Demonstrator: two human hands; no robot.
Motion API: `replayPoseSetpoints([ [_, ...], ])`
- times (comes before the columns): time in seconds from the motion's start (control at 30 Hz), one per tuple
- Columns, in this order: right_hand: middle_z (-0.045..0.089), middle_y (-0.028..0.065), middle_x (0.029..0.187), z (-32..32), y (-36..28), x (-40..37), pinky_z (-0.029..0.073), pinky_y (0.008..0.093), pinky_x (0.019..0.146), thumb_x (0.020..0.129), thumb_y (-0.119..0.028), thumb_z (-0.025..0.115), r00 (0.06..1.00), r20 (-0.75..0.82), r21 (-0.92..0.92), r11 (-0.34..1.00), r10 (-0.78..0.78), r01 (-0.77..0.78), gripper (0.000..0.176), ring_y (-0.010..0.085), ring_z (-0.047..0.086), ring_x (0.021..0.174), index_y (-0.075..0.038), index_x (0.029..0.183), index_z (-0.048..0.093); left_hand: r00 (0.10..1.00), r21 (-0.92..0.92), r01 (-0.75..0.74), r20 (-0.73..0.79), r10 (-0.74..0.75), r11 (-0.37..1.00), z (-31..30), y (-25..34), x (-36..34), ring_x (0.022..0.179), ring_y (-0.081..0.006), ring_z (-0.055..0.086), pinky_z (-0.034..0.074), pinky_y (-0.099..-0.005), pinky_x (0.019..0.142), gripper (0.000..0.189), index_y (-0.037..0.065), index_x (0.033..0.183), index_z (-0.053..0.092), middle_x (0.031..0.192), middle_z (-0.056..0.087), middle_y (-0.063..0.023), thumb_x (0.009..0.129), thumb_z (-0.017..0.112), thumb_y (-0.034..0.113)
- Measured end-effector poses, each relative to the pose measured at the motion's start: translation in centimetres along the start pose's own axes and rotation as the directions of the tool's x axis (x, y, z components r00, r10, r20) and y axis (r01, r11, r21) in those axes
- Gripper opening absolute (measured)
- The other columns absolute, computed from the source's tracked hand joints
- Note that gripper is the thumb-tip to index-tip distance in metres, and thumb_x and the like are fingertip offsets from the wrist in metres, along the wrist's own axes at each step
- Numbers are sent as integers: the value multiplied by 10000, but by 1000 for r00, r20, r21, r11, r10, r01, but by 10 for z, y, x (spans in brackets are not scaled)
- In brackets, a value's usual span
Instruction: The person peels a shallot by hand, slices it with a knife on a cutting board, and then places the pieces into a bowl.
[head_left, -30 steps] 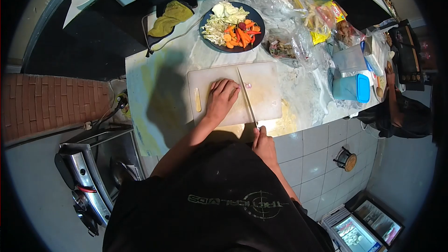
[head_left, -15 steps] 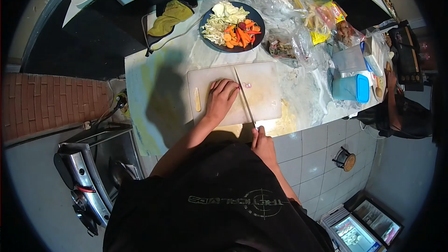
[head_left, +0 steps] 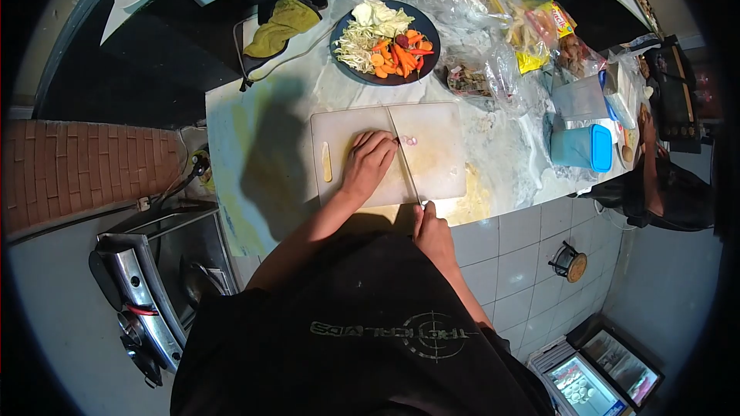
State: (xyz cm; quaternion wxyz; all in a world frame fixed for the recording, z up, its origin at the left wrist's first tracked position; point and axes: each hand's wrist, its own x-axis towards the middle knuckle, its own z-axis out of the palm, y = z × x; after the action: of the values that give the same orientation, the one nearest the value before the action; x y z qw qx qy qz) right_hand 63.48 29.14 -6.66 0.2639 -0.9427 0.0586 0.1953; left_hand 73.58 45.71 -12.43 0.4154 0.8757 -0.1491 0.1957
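Observation:
On a white cutting board (head_left: pixel 439 173), my left hand (head_left: pixel 370 163) has its fingers curled and bunched over a shallot, nearly all of it hidden beneath the fingertips. My right hand (head_left: pixel 433 231) is closed around the handle of a long kitchen knife (head_left: pixel 409 168) at the board's near edge. The blade points away from me and runs close beside my left fingertips. Just right of the blade lie a few thin purple-white shallot slices (head_left: pixel 409 141).
Beyond the board stands a dark plate (head_left: pixel 362 75) of cabbage, bean sprouts, carrots and chilies. A green cloth (head_left: pixel 284 27) lies at the back left. Plastic bags (head_left: pixel 501 77) and a blue-lidded container (head_left: pixel 580 146) are to the right. Another person's arm (head_left: pixel 650 162) reaches in at far right.
My right hand has moved slightly up and left with the knife. More shallot slices show beside the blade. My left hand stays curled in about the same place.

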Motion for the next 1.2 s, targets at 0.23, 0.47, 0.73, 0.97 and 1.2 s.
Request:
replayPoseSetpoints([
  [0.23,593,335,661,0,5,-1,473,587,553,1021,-309,403,1000,7,36,999,2,-2,333,536,594,661,13,954,458,998,64,52,26,-53,997,0,4,2,877,-288,588,434,-397,789,163,64,916,598,912,611,-80,782,688,46],
  [0.47,587,342,665,-7,4,-11,460,592,551,1023,-285,403,998,47,91,995,39,-43,317,541,585,667,20,957,458,999,81,49,-5,-49,995,2,4,1,876,-293,590,436,-397,790,172,59,920,592,910,610,-85,778,688,52],
  [0.73,583,334,648,-6,6,-18,457,583,538,1023,-288,411,1000,-25,24,1000,16,-16,329,533,587,656,28,947,462,998,95,64,-6,-64,993,1,1,2,897,-280,585,436,-395,803,133,71,928,600,934,602,-81,809,657,85],
  [0.97,568,316,620,-7,11,-18,437,574,514,1025,-259,413,999,-41,129,991,-20,25,319,517,574,620,36,921,473,999,85,50,8,-51,995,-1,2,0,922,-285,582,432,-396,827,151,74,956,622,976,593,-91,813,662,97],
  [1.2,562,316,629,-9,8,-19,424,576,542,1028,-263,408,999,-31,170,984,-41,46,328,528,558,645,42,928,477,998,19,50,30,-50,999,-1,2,0,890,-277,586,431,-392,800,70,46,893,638,912,593,-82,830,653,73],
])
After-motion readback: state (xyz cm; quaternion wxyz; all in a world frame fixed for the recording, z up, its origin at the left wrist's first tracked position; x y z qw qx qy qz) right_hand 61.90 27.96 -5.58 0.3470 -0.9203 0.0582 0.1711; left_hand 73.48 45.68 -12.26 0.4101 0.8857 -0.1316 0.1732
